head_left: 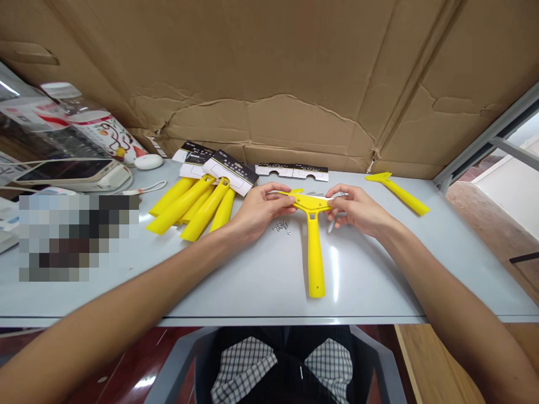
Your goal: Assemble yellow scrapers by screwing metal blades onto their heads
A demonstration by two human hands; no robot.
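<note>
A yellow plastic scraper (315, 252) stands out between my hands, its wide head away from me and its handle pointing toward me. My left hand (265, 206) pinches the left end of the head. With thumb and fingers, my right hand (357, 209) grips the right end. A narrow pale thing (330, 226) shows below the right fingers; its kind is unclear. Thin greyish blades (316, 194) show just behind the head, partly hidden. Small metal screws (281, 225) lie in a loose pile beside my left hand.
Several yellow scrapers (206, 210) with black-and-white cards are heaped at left. Another yellow scraper piece (404, 196) lies at right. Flat cards (292, 171) rest by the cardboard (269, 73). Bottles (99, 126), a phone (69, 170) and a white mouse-like object (148, 161) occupy the left.
</note>
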